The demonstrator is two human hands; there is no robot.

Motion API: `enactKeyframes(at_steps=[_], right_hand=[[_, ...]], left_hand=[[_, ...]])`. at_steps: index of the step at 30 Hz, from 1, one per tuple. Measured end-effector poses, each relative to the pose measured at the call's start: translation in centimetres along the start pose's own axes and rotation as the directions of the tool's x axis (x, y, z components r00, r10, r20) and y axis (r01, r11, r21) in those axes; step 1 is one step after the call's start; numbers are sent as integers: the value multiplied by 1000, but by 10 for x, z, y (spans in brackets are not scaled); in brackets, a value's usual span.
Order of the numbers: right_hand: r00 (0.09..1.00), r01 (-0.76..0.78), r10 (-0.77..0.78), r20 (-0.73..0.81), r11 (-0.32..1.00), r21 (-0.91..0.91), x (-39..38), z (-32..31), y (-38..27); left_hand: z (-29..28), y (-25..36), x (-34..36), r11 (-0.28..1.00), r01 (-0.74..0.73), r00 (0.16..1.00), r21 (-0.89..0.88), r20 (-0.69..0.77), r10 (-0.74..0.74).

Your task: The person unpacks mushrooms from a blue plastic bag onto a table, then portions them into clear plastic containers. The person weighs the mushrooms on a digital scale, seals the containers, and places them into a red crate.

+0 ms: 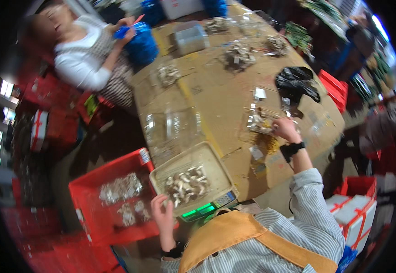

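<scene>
My left hand [162,213] is beside the near left corner of the digital scale's pan [227,170], next to the red crate. Its fingers are bent and apart, with nothing visible between them. Pale mushrooms [188,184] lie heaped in the pan, and the scale's display [199,212] glows green. Over the table, my right hand [285,128] reaches down to a clear plastic box [262,119] holding mushrooms. Blur and the back of the hand hide its fingertips, so I cannot see any grip. A small yellowish pile [272,145] lies just nearer than that hand.
A red crate [111,223] at the left holds clear packs. Empty clear boxes [173,125] and mushroom heaps [239,55] sit on the cardboard-covered table [216,104]. A black plastic bag [296,82] lies at the right. Across the table a person [88,59] handles a blue bag [142,45].
</scene>
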State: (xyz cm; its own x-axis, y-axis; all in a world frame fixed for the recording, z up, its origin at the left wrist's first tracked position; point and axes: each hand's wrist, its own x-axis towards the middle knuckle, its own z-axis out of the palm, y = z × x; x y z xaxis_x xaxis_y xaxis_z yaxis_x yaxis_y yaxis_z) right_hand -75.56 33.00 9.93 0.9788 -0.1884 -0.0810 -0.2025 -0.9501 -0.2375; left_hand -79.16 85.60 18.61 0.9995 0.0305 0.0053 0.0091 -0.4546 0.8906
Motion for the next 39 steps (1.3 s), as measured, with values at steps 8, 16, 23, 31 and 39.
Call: enactKeyframes(at_steps=[8,16,23,31,39], right_hand=[[988,9,-38,149,982,188,24,-1,22],[960,57,-70,273,997,57,51,15,10],[940,86,-83,330,996,5,63,21,2],[934,66,-63,351,998,3,65,32,31],[925,46,-70,373,996,72,53,43,94]], left_hand=[[-12,-15,-23,970,-167,959,179,-198,202],[-36,-16,-57,996,-38,929,84,-365,67],[-44,-26,-81,997,36,901,70,-433,-2],[-39,-22,-84,992,18,911,127,-411,36],[-37,-23,-74,979,-68,927,194,-350,134]])
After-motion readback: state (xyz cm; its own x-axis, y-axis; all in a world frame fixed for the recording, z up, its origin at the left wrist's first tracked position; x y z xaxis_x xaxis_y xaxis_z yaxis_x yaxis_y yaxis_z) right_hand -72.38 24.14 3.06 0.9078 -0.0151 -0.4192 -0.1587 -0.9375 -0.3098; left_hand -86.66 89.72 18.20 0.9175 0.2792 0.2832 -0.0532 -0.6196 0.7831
